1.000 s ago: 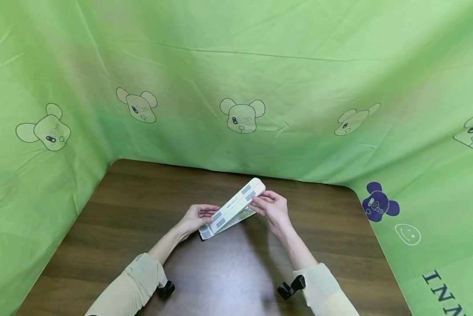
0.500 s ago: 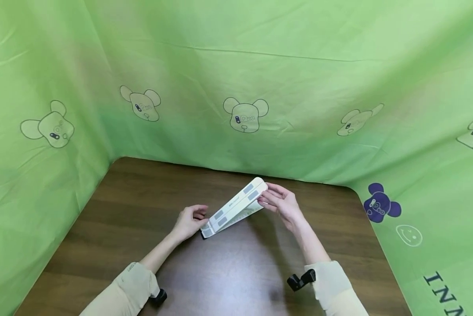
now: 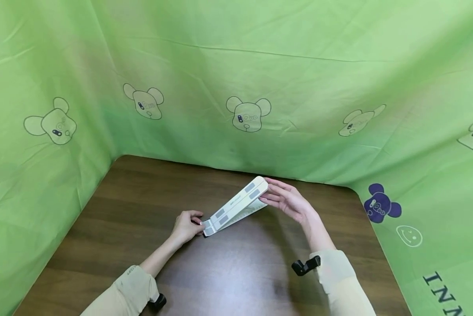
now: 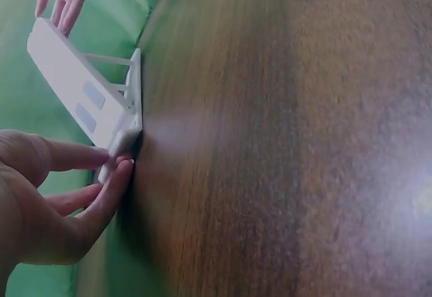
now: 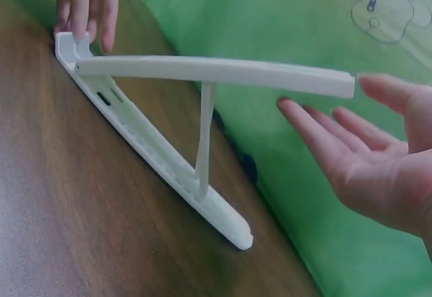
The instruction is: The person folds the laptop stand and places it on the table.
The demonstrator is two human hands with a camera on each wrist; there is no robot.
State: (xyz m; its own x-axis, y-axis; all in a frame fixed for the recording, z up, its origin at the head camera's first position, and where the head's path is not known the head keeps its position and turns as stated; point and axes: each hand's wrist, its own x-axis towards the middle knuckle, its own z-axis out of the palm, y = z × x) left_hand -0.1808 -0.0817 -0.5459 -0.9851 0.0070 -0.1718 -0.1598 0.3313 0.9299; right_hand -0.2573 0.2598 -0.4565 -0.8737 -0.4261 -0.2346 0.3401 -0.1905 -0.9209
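Observation:
A white folding laptop stand (image 3: 236, 202) with grey pads lies slantwise on the table. Its upper arm is raised at an angle above the base, and a thin strut (image 5: 205, 135) props it up. At the near, low end, my left hand (image 3: 186, 227) pinches the stand's upturned lip (image 4: 111, 169) between thumb and fingers. My right hand (image 3: 293, 202) is beside the raised end, its fingers (image 5: 317, 125) straight and spread below that end. The thumb tip is right by the arm's end face in the right wrist view.
The brown wooden table (image 3: 141, 193) has rounded far corners. A green curtain (image 3: 181, 79) with printed bear heads encloses the back and sides. Black camera mounts (image 3: 306, 265) sit at both wrists.
My left hand has slid down and left to the stand's low end. My right hand has moved right and straightened its fingers, loosening from the raised arm. The stand keeps its angle.

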